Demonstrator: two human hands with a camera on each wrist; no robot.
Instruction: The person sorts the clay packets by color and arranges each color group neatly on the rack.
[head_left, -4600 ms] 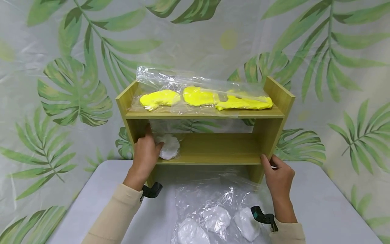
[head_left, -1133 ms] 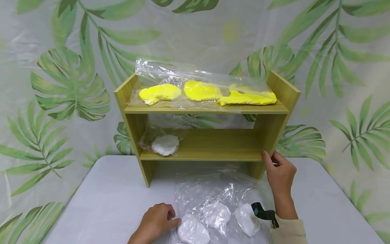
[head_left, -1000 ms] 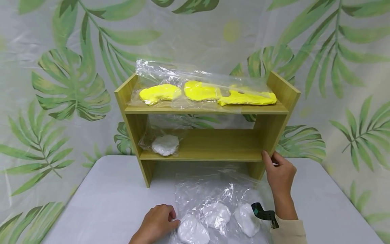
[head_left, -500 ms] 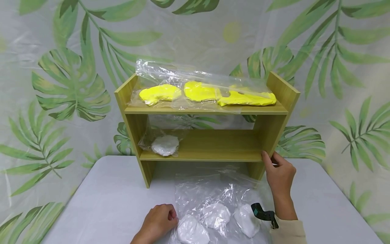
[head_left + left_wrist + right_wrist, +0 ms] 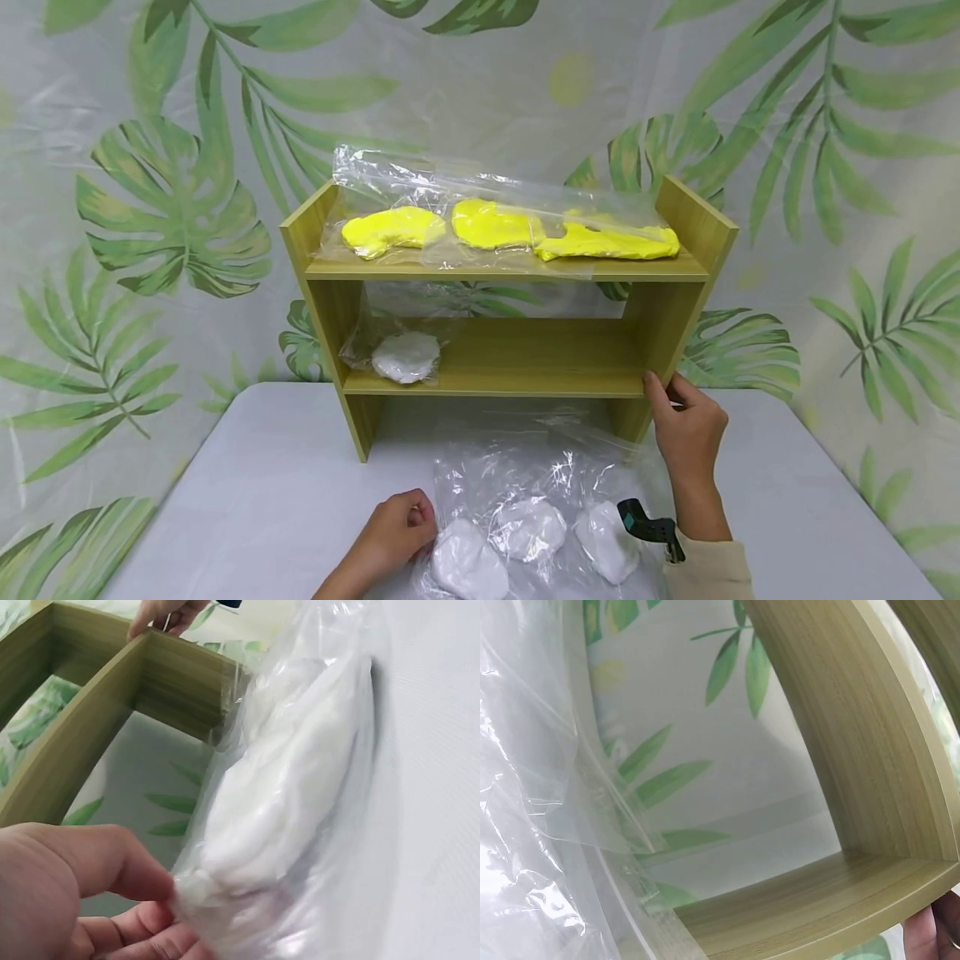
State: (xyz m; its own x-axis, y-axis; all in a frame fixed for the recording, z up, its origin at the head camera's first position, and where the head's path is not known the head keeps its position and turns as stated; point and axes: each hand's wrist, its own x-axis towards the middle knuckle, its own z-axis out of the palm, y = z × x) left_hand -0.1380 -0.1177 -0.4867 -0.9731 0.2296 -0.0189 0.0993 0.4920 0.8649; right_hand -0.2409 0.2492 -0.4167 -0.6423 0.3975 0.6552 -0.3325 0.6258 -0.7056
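Basically, left hand has thumb and forefinger pinching the edge of a clear bag, a white lump inside it, just right of those fingertips; right hand grips the wooden shelf by its right side, thumb on the near edge, other fingers curled round the outside; step looks like picking up the bag, my read; to do it well, take a fuller pinch of plastic, since a corner nip could slip and the lump is probably soft and saggy; ease it off slowly, because its plastic seems to overlap that around the other white lumps, right of the left fingers, and those could drag along; right hand should just brace, no tugging, or the shelf may skew; as for views, only the head one gets the yellow lumps on the top level, beyond both hands' fingers, plus the bagged lump on the middle level, left of the right fingers; it hides the left fingertips' contact, though; left wrist view settles that, thumb and forefinger meeting on plastic; right wrist view catches right fingertips under the shelf's side, and a loose zip strip; left hand isn't in it.
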